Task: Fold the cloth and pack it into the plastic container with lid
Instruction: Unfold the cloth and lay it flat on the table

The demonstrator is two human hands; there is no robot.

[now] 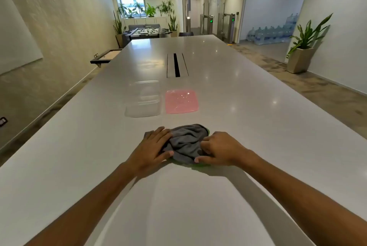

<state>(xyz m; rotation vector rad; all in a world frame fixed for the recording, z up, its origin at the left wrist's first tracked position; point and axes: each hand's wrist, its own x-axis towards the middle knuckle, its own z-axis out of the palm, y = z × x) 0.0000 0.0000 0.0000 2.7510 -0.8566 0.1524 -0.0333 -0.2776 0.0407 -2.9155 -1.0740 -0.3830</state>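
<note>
Left hand (153, 146) presses, right hand (220, 149) pinches crosswise cloth (186, 138).

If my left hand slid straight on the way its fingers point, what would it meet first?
The left hand rests on the cloth, so it would meet more cloth first. Beyond that, it would probably meet the pink lid, though depth is hard to judge.

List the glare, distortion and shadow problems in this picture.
Head view: ceiling-light glints dot the glossy table; the clear container nearly vanishes against it, traced mostly by reflections; the pink lid carries glare streaks; wide-angle distortion bows the table edges; soft shadows sit under the left hand and right hand at the cloth.
</note>
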